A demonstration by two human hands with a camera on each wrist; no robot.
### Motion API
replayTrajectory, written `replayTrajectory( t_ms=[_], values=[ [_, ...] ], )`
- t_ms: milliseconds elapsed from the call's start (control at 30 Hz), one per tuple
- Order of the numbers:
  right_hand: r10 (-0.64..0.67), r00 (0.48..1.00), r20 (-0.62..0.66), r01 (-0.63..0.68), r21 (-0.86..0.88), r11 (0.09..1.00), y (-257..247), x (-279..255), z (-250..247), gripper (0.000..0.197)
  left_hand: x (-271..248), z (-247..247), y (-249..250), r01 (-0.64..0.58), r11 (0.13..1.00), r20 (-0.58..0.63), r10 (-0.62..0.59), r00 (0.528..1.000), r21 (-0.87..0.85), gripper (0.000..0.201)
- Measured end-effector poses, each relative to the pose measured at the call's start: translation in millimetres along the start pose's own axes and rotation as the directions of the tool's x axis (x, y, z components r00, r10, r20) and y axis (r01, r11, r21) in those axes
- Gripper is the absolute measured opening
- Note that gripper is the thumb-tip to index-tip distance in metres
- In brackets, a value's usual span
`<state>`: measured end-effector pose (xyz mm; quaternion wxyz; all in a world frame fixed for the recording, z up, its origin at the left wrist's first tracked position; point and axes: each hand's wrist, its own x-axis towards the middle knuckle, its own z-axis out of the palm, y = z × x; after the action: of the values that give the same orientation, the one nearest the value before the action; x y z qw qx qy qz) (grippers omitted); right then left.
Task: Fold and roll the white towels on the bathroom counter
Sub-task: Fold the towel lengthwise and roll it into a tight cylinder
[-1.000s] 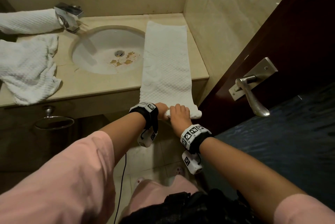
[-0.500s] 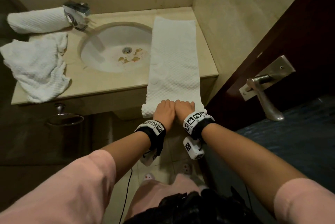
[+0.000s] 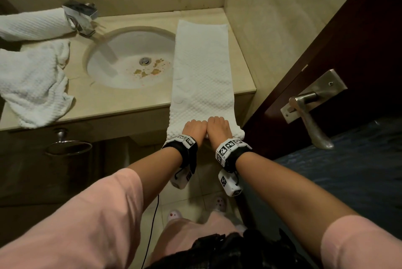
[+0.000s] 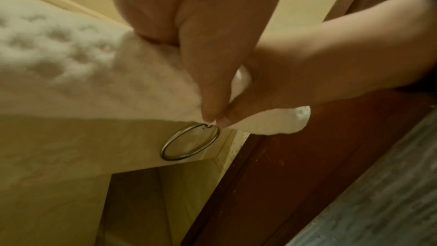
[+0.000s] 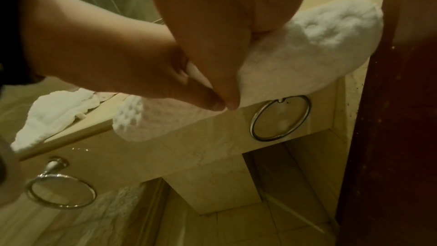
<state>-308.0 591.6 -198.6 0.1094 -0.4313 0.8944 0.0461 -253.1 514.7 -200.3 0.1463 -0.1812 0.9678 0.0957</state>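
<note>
A long folded white towel (image 3: pixel 201 68) lies on the counter (image 3: pixel 121 105) to the right of the sink, and its near end hangs over the front edge. That end is wound into a short roll (image 3: pixel 238 132). My left hand (image 3: pixel 194 127) and right hand (image 3: pixel 217 127) sit side by side on the roll, fingers curled over its top. In the left wrist view my left thumb (image 4: pixel 208 100) presses under the towel (image 4: pixel 82 63). The right wrist view shows the two thumbs meeting under the roll (image 5: pixel 319 44).
A rolled white towel (image 3: pixel 32 25) lies at the back left behind the faucet (image 3: pixel 80 16). A crumpled towel (image 3: pixel 32 81) sits left of the sink (image 3: pixel 130 57). A dark door (image 3: pixel 348 51) with a metal handle (image 3: pixel 309 112) stands close on the right. Towel rings (image 3: pixel 67 147) hang below the counter.
Both hands came together on top of the towel's hanging end and turned it upward toward the counter edge. The roll is a little thicker and higher.
</note>
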Motion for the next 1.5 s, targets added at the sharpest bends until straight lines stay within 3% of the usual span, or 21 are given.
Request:
replayTrajectory(
  t_ms=[133,233,400,500,633,767,867,967,1033,1167,1367,1500],
  values=[
    [-0.033,0.987,0.155,0.029,0.025,0.999,2,9,-7,0.029,-3,3,2,0.047,0.999,-0.012,-0.048,0.999,-0.010,0.025],
    [-0.040,0.961,0.272,0.024,0.064,0.998,3,19,-13,0.032,-11,5,6,0.069,0.996,-0.156,-0.060,0.986,0.054,0.026],
    [-0.064,0.936,0.347,0.031,0.100,0.995,10,27,-17,0.026,-9,11,9,0.044,0.997,-0.179,-0.033,0.983,0.059,0.021],
    [-0.030,0.949,0.315,0.001,0.092,0.996,15,26,-15,0.029,1,11,9,0.019,0.997,-0.084,-0.013,0.996,0.080,0.025],
    [-0.012,0.997,0.080,0.011,0.009,1.000,15,14,-4,0.035,12,1,3,-0.020,0.998,0.046,0.017,0.999,0.063,0.029],
    [0.039,0.997,-0.070,-0.043,-0.053,0.998,9,8,9,0.029,23,-8,0,0.021,0.999,0.187,-0.012,0.982,-0.042,0.030],
    [-0.002,0.993,0.118,-0.004,0.045,0.999,14,18,9,0.036,24,-5,4,0.066,0.998,0.189,-0.063,0.980,-0.010,0.036],
    [-0.046,0.973,0.225,0.032,0.064,0.997,22,31,-5,0.044,20,1,9,0.075,0.996,0.015,-0.075,0.997,0.049,0.046],
    [-0.075,0.959,0.275,0.059,0.064,0.996,27,37,-12,0.044,14,3,13,0.074,0.994,-0.136,-0.063,0.989,0.075,0.041],
    [-0.144,0.935,0.323,0.118,0.098,0.988,36,41,-20,0.036,10,12,15,0.059,0.993,-0.250,-0.032,0.968,0.102,0.028],
    [-0.111,0.925,0.363,0.076,0.109,0.991,36,41,-23,0.034,18,2,12,0.010,0.995,-0.122,0.003,0.993,0.104,0.026],
    [-0.005,0.977,0.214,0.000,0.021,1.000,30,37,-14,0.039,33,-7,5,0.009,1.000,-0.001,-0.009,1.000,0.001,0.023]
  ],
)
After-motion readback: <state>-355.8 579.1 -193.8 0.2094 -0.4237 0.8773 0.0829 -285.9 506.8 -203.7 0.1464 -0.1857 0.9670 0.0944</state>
